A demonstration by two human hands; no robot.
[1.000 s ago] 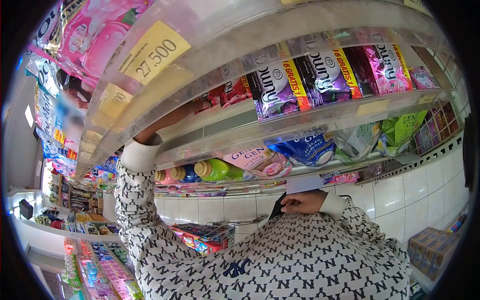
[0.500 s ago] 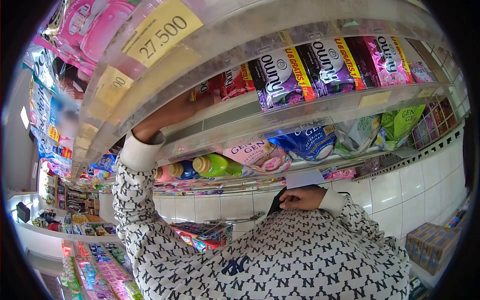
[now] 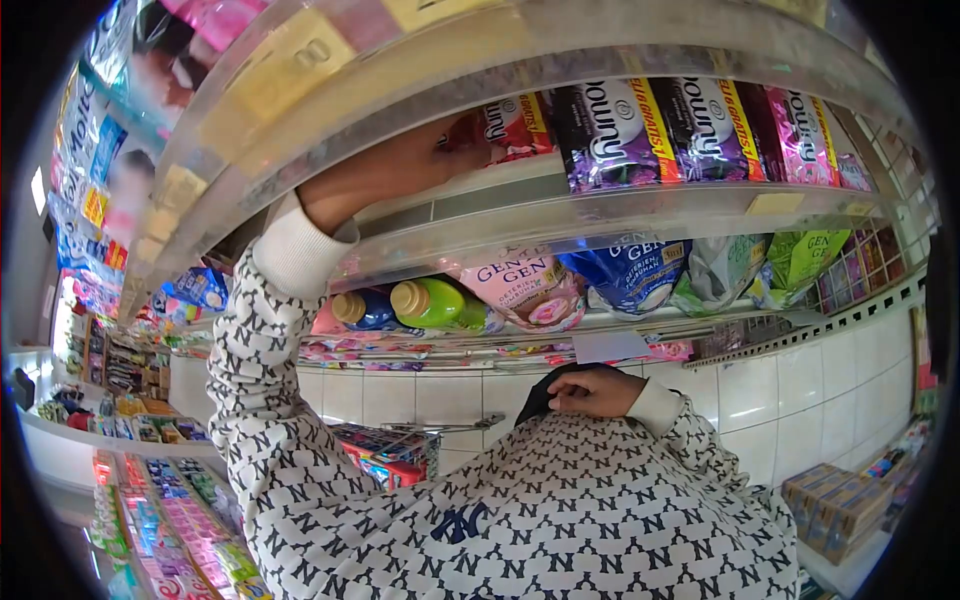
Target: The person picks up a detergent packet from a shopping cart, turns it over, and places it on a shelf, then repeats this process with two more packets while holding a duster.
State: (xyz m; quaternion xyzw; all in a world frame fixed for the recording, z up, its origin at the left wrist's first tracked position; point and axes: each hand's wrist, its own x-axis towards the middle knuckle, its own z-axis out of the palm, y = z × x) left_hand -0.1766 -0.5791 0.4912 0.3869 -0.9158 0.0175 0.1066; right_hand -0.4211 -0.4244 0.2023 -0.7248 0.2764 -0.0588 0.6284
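My left hand (image 3: 425, 158) reaches into the upper shelf, its fingers closed at a red Downy packet (image 3: 466, 138); the fingertips are partly hidden. Right beside it stands another red Downy packet (image 3: 517, 125). Black-and-purple Downy packets (image 3: 610, 135) and a pink one (image 3: 800, 138) continue the row to the right. Bent in front of my chest, my right hand (image 3: 597, 390) has curled fingers against a black item (image 3: 540, 395), whose kind I cannot make out.
A clear shelf lip with price tags (image 3: 285, 65) curves above my left arm. Below are detergent pouches (image 3: 628, 275) and a green bottle (image 3: 435, 303). A shopping cart (image 3: 385, 450) stands on the tiled floor, and cardboard boxes (image 3: 835, 508) sit at the lower right.
My left hand has moved right and slightly up along the shelf, deeper among the red packets. The view has shifted a little. My right hand stays by the black item.
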